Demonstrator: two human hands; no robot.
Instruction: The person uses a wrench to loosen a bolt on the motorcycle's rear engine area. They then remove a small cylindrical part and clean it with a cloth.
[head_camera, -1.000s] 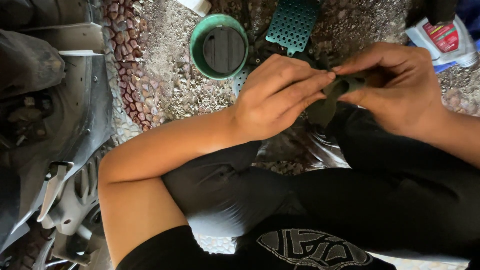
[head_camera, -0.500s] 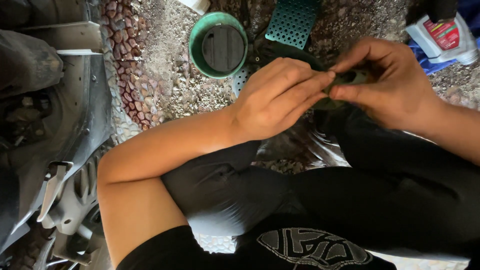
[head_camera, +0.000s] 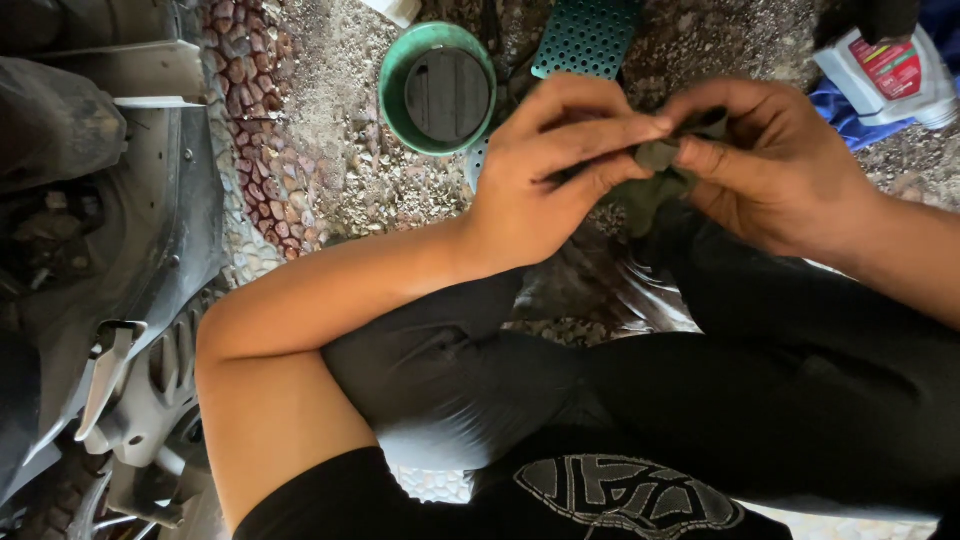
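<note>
Two hands meet in the upper middle of the frame over a small dark green rag (head_camera: 655, 175). At far left sits grey machine bodywork (head_camera: 150, 260); right of it, a green bowl (head_camera: 437, 88) on gravel. The left hand (head_camera: 545, 175) pinches the rag with fingers closed; the right hand (head_camera: 775, 165) grips its other end. The thin pinch could slip, dropping the rag into grit. Against the earlier frame, both hands sit slightly higher, closer together.

Single head view, looking steeply down, close over lap and gravel ground (head_camera: 350, 190).
</note>
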